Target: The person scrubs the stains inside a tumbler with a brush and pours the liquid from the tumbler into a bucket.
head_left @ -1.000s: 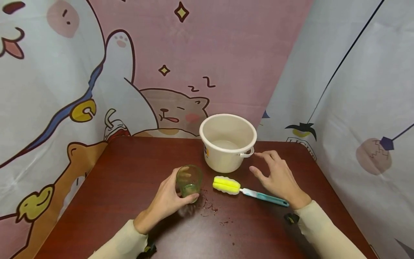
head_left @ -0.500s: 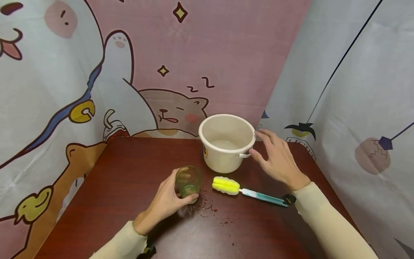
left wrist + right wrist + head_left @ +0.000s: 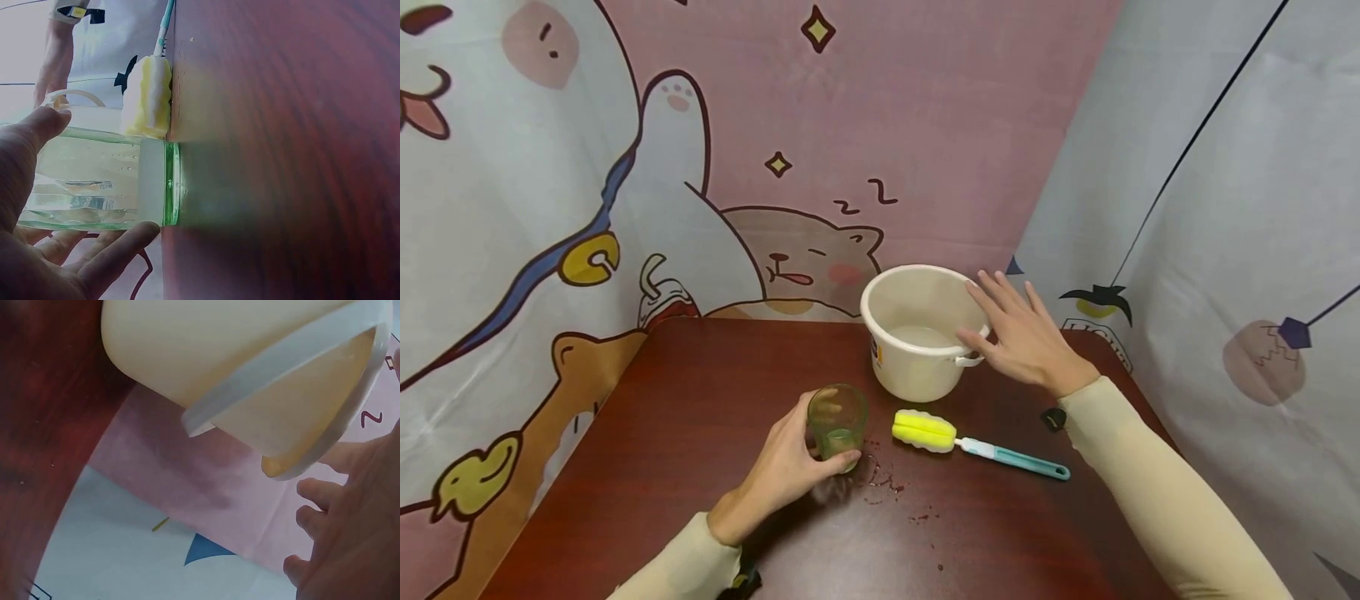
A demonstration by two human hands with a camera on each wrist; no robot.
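My left hand grips a clear green glass from its left side, thumb across the front. A little liquid lies in the bottom of the glass, and in the left wrist view its base appears to touch the table. My right hand is spread out with straight fingers at the right rim of a cream bucket. Whether those fingers touch the rim I cannot tell. In the right wrist view the fingers are beside the bucket's rim, holding nothing.
A bottle brush with a yellow sponge head and teal handle lies in front of the bucket. Water drops dot the dark red table. A cartoon-printed cloth hangs behind and at the sides.
My right hand has moved up and left, from beside the bucket's handle to its right rim, its fingers spreading. The left hand and glass have stayed in place.
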